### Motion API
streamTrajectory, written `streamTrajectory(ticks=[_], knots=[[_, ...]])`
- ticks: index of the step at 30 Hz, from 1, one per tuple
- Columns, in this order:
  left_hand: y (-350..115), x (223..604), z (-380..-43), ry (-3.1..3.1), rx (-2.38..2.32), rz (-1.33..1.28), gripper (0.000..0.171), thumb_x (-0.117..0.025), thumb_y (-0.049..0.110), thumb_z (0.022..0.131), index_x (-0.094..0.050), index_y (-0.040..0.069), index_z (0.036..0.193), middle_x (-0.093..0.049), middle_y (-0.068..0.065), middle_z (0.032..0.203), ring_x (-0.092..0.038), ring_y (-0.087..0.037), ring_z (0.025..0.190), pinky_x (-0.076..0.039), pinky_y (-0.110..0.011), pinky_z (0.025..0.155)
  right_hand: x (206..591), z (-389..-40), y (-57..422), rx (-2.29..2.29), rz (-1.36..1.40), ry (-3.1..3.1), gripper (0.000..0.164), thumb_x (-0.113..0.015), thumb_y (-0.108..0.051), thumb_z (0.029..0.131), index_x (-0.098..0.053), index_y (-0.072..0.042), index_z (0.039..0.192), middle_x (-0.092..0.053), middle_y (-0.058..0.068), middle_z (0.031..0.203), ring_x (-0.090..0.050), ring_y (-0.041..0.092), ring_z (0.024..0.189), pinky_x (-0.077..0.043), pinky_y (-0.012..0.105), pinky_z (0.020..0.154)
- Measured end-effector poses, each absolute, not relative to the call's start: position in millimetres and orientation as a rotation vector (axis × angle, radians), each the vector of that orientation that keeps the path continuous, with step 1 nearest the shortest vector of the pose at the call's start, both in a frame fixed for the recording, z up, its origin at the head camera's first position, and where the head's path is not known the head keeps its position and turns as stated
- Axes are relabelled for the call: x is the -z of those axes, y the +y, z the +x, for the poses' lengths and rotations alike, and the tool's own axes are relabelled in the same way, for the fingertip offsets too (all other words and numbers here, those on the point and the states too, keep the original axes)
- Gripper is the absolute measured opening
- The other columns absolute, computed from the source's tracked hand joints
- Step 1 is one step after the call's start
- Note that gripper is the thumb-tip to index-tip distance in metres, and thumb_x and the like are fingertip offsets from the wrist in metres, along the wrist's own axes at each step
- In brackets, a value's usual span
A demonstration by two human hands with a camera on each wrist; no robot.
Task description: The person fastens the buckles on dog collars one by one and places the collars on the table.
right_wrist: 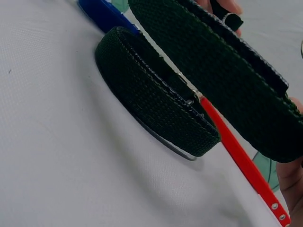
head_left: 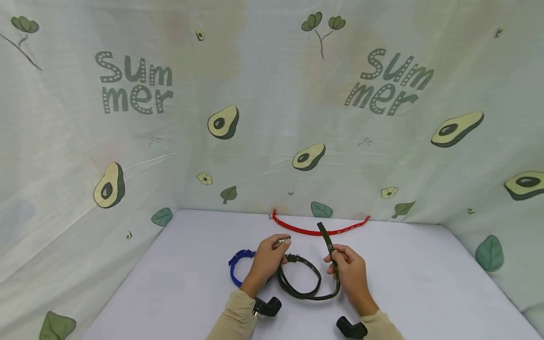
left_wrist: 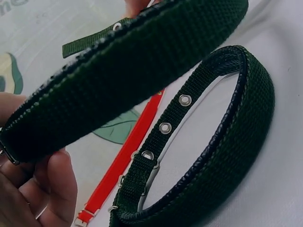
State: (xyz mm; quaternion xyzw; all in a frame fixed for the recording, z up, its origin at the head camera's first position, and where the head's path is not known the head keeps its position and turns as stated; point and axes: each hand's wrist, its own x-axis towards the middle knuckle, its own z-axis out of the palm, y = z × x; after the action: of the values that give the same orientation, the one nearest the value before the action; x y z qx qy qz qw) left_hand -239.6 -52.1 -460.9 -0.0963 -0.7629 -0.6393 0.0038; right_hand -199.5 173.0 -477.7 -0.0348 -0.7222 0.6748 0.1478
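A dark green webbing collar (left_wrist: 128, 85) is held unfastened between my two hands, its middle drooping in a curve. My left hand (head_left: 269, 257) pinches its buckle end; a bit of the buckle shows by the thumb in the left wrist view. With fingers and thumb my right hand (head_left: 350, 271) grips the strap near the other end, whose eyelet tip (head_left: 324, 233) sticks up past the fingers. Below lies a second green collar (right_wrist: 156, 101), fastened into a loop, with metal eyelets showing in the left wrist view. The held strap partly overlaps it in the head view.
A blue collar (head_left: 233, 271) lies as a loop on the white table (head_left: 170, 283), partly hidden behind my left hand. Stretched along the back is a red collar (head_left: 301, 231) with eyelets. A printed cloth (head_left: 263, 94) hangs behind the table and at its sides.
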Motion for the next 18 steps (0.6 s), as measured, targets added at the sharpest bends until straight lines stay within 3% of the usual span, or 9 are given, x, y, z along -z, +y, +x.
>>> streamTrajectory(ticks=[8,15,18], knots=[[-53.9,460.1,-240.4,-2.366,2.058,-0.415,0.030,-0.063,0.033,0.100,-0.065,0.007,0.113,-0.063,-0.008,0.079,-0.065,-0.016,0.069,-0.056,-0.030,0.064,478.1,-198.0,172.9,-1.948,-0.080,-2.080,0.024,-0.052,-0.002,0.100,-0.065,0.004,0.119,-0.071,0.017,0.085,-0.064,0.022,0.057,-0.051,0.029,0.050],[-54.5,461.6,-240.9,-2.301,2.082,-0.395,0.030,-0.064,0.032,0.100,-0.067,0.004,0.110,-0.067,-0.006,0.087,-0.067,-0.018,0.078,-0.056,-0.031,0.065,480.9,-199.7,173.1,-1.941,-0.056,-2.079,0.023,-0.054,-0.002,0.100,-0.065,0.004,0.119,-0.071,0.017,0.085,-0.064,0.022,0.057,-0.051,0.029,0.050],[-54.3,455.0,-235.9,-2.273,2.094,-0.361,0.027,-0.063,0.028,0.100,-0.068,0.004,0.111,-0.069,-0.010,0.092,-0.067,-0.024,0.083,-0.055,-0.033,0.067,479.8,-199.3,171.4,-1.935,-0.045,-2.082,0.022,-0.054,-0.002,0.100,-0.065,0.004,0.119,-0.070,0.017,0.085,-0.063,0.021,0.057,-0.050,0.028,0.050]])
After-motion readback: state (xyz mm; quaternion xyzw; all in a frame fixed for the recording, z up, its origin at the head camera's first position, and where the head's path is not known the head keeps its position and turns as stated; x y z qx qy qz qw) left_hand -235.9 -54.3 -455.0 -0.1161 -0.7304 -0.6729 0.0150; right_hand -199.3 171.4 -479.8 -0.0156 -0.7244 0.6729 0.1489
